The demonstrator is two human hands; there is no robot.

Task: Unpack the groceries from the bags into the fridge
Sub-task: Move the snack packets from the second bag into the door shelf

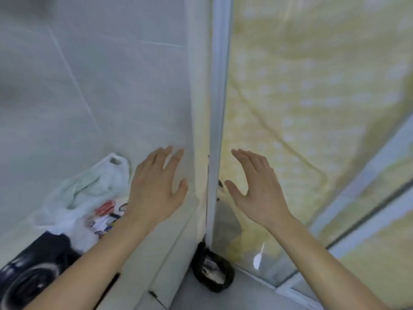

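The view is blurred by motion. My left hand (156,189) and my right hand (257,191) are both stretched forward with straight, spread fingers and hold nothing. They hover either side of a tall white panel edge (196,121); I cannot tell whether this is the fridge or whether either hand touches it. A white plastic grocery bag (89,189) lies on the tiled floor at the lower left, left of my left forearm. Colourful packets (105,211) show in its open mouth.
A glass door in a pale metal frame (218,97) fills the right, with a yellow dotted curtain (312,86) behind it. A black bag or device (33,271) sits at the bottom left. A black coiled object (212,271) lies on the floor by the frame's foot.
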